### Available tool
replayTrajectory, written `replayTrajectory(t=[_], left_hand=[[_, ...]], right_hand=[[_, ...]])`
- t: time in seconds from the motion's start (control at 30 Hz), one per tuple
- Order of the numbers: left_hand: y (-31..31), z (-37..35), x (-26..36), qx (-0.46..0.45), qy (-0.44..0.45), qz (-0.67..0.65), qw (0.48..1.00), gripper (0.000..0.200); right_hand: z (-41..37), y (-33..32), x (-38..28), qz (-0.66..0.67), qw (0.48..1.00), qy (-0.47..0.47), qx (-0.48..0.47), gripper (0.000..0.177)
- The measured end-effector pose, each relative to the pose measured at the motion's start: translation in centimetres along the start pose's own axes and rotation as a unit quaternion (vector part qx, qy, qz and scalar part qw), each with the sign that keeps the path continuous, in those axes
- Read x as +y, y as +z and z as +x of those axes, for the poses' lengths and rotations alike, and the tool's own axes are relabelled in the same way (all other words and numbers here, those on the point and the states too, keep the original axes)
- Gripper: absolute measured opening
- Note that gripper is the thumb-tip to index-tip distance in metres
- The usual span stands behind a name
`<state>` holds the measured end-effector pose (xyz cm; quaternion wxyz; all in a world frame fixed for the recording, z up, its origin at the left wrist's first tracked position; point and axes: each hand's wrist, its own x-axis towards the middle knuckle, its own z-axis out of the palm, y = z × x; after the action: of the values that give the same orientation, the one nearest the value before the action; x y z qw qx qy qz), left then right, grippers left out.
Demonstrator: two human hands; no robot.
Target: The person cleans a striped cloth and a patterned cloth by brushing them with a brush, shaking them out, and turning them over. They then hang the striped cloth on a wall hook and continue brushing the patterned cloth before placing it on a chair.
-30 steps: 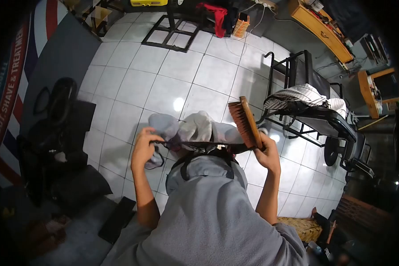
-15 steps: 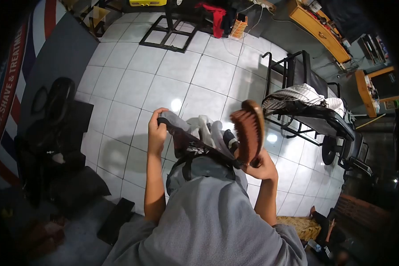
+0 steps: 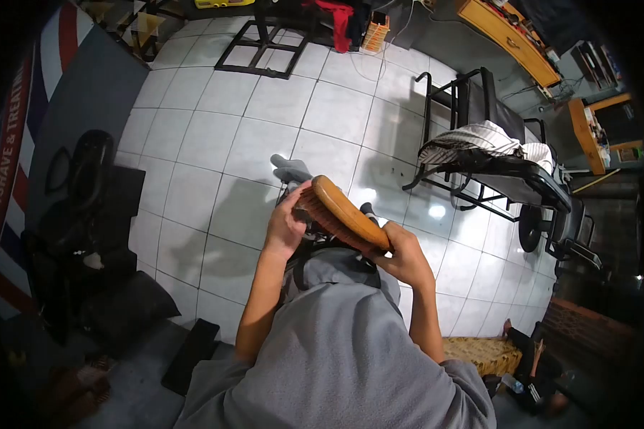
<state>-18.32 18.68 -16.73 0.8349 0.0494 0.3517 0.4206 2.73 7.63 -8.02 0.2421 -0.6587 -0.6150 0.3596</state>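
Note:
A wooden brush (image 3: 352, 214) with reddish-brown bristles is gripped at its near right end by my right hand (image 3: 406, 256). Its curved back faces up and right, and its bristles point down and left. My left hand (image 3: 288, 230) is closed at the brush's far left end, with the fingers by the bristles. Between my hands, a dark item (image 3: 315, 230) shows only in part beneath the brush, so its kind cannot be told. My legs and feet are below, largely covered by the brush and my hands.
A black chair (image 3: 490, 168) with a striped cloth (image 3: 472, 139) stands on the right. A black metal base (image 3: 265, 53) rests on the tiled floor ahead. Dark seats (image 3: 86, 243) line the left. Another person (image 3: 535, 361) is at lower right, beside a patterned yellow surface (image 3: 483, 355).
The brush has swung from upright on the right to a slant across the middle, bristles now facing down-left. My left hand has come right and lower, and the dark item is mostly covered.

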Motion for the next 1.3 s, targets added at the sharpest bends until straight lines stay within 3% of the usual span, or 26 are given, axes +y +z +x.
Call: replayTrajectory(t=[0.1,0.2,0.33,0.37,0.4,0.43,0.57,0.6,0.7,0.73,0.87,0.97,1.0,1.1,1.13,1.23,1.27,1.3], left_hand=[[-1.6,0.4,-1.5,0.109,-0.007,0.172,0.979,0.056],[-3.2,0.1,-2.0,0.011,-0.052,0.236,0.970,0.052],[-2.4,-0.5,-1.1,-0.071,-0.108,0.359,0.924,0.062],[-3.5,0.1,-1.5,-0.090,-0.119,0.379,0.913,0.063],[-3.4,0.1,-1.9,-0.100,-0.107,0.298,0.943,0.064],[-3.4,0.0,-2.3,-0.103,-0.111,0.301,0.942,0.063],[-4.2,-0.1,-3.4,-0.100,-0.098,0.340,0.930,0.062],[-3.9,-0.3,-3.4,-0.095,-0.089,0.358,0.925,0.062],[-2.7,-0.7,-2.9,0.012,-0.004,0.676,0.737,0.067],[-4.3,-0.2,-3.8,0.045,0.065,0.704,0.706,0.063],[-6.0,0.5,-4.1,0.114,0.146,0.731,0.656,0.046],[-4.3,0.3,-3.2,0.096,0.309,0.677,0.661,0.044],[-2.1,-0.7,-2.6,0.089,0.319,0.634,0.698,0.036],[0.0,-1.2,-2.1,0.035,0.450,0.563,0.693,0.035],[0.7,-1.2,-1.9,0.005,0.461,0.513,0.724,0.042],[1.7,-0.8,-1.8,0.032,0.242,0.278,0.929,0.048],[2.0,-0.6,-1.2,0.011,0.147,0.226,0.963,0.047],[2.3,-0.6,-1.1,-0.017,0.141,0.238,0.961,0.043]], right_hand=[[-0.4,1.7,1.3,0.030,0.999,0.028,0.010,0.029],[-0.7,2.0,2.5,-0.051,0.976,0.158,-0.140,0.028],[-1.5,1.1,3.9,0.056,0.951,0.247,-0.175,0.022],[-1.8,1.1,5.2,0.084,0.960,0.211,-0.164,0.022],[-1.9,1.1,6.2,0.112,0.966,0.175,-0.151,0.023],[-2.1,1.1,6.9,0.137,0.971,0.140,-0.136,0.023],[-1.9,-0.3,4.5,0.036,0.953,0.232,-0.193,0.025],[-1.9,0.3,4.7,0.012,0.967,0.197,-0.161,0.026],[-1.9,2.4,5.4,-0.032,0.990,0.124,-0.064,0.027],[-1.7,2.8,5.2,-0.029,0.992,0.121,-0.034,0.027],[-1.1,3.4,4.4,-0.046,0.993,0.079,0.076,0.025],[-0.9,2.9,3.8,-0.039,0.993,0.061,0.094,0.022],[-0.8,2.6,3.6,-0.036,0.993,0.053,0.095,0.022],[-0.3,1.5,2.3,0.047,0.992,-0.023,0.116,0.023],[-0.1,1.5,2.4,0.067,0.990,-0.040,0.121,0.024],[0.8,0.9,2.5,0.114,0.984,-0.070,0.119,0.027],[1.0,0.6,2.5,0.121,0.985,-0.065,0.105,0.027],[1.3,0.3,2.4,0.129,0.986,-0.061,0.091,0.028]])
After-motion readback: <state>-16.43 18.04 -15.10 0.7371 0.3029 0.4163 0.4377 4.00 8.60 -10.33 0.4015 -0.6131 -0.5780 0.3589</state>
